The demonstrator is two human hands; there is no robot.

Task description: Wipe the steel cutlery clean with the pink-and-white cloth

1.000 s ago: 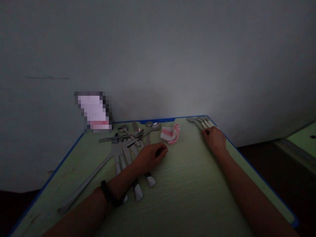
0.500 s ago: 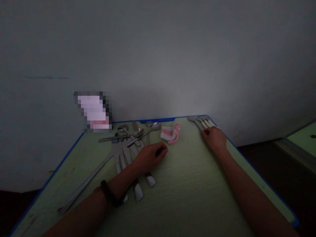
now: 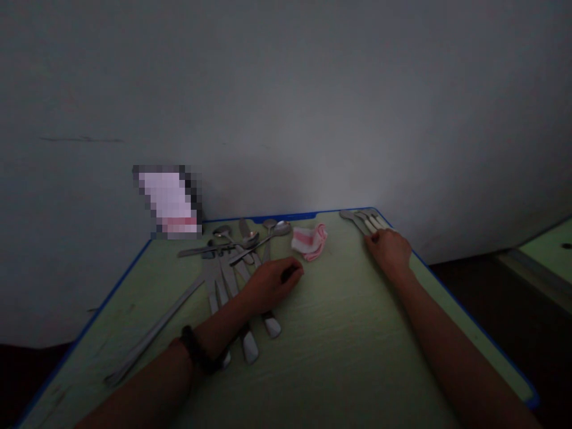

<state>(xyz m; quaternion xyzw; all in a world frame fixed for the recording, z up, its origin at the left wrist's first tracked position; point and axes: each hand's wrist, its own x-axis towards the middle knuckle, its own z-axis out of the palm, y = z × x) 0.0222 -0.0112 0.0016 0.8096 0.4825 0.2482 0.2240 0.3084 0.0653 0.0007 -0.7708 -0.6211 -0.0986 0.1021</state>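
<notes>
On the green tabletop (image 3: 339, 333), my right hand (image 3: 389, 253) is closed on the handle end of a table knife (image 3: 351, 218), whose metal blade points to the back edge. Close beside it lie several pieces of cutlery with pale handles (image 3: 372, 221), partly hidden by the hand. My left hand (image 3: 273, 283) rests with curled fingers and thumb over the right side of a loose cutlery pile, and nothing shows in it. Spoons (image 3: 282, 228), forks and knives (image 3: 250, 345) overlap in that pile. A crumpled pink-and-white cloth (image 3: 309, 241) lies between the hands.
A blurred upright device (image 3: 167, 202) leans against the grey wall (image 3: 286, 107) at the back left. A long metal piece of cutlery (image 3: 152, 333) lies apart on the left. Blue edging (image 3: 286, 218) runs round the table. Another green surface (image 3: 549, 250) stands at the right.
Almost nothing differs. Both hands stay in place, and the view shifts very slightly.
</notes>
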